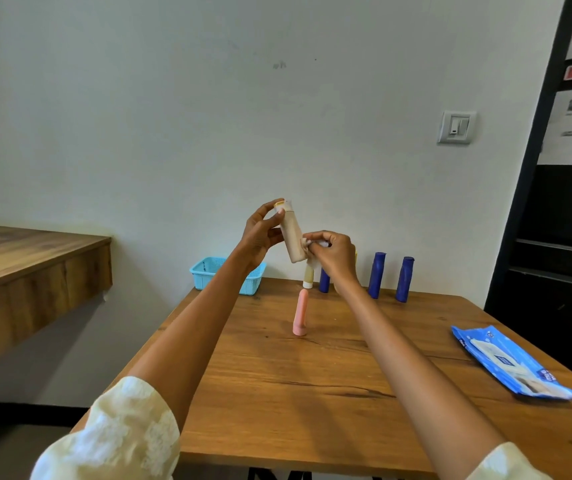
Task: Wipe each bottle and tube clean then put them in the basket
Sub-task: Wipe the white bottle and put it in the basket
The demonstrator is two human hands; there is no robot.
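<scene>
Two hands are being used in the head view: a beige bottle (291,235) is being gripped near its cap by the left hand (260,233) and held tilted above the counter (312,375), so its lower body is exposed to a white wipe (307,244) being pinched against it by the right hand (333,252). The basket (208,273) is being kept at the far left corner, apparently for drop-off. A pink tube (301,313), blue bottles (377,275) and a wipe pack (509,362) are being left waiting nearby.
</scene>
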